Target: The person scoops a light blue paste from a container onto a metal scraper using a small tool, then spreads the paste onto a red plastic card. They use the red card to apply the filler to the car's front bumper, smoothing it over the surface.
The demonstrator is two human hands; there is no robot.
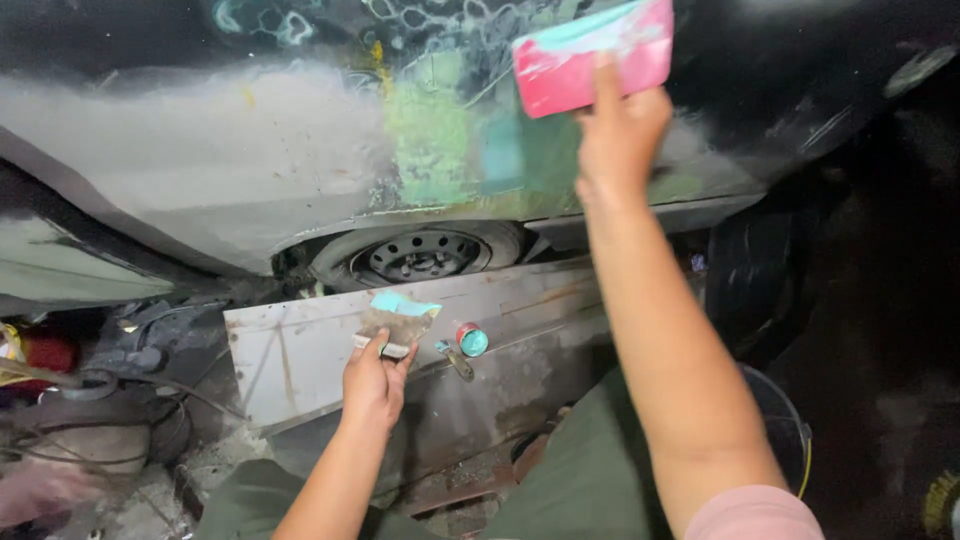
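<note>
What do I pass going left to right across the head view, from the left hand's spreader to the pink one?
Left hand holding a small spreader with teal filler → small teal-capped tube on the metal sheet → right hand pressing the pink spreader against the car panel.

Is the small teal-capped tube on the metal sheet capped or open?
Capped: the small teal-capped tube lies on the grey metal sheet with its round cap on.

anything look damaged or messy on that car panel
Yes. The dark car body panel above the wheel has a dull sanded grey area with green and teal filler patches, uneven against the paint. The right hand holds a pink spreader there.
</note>
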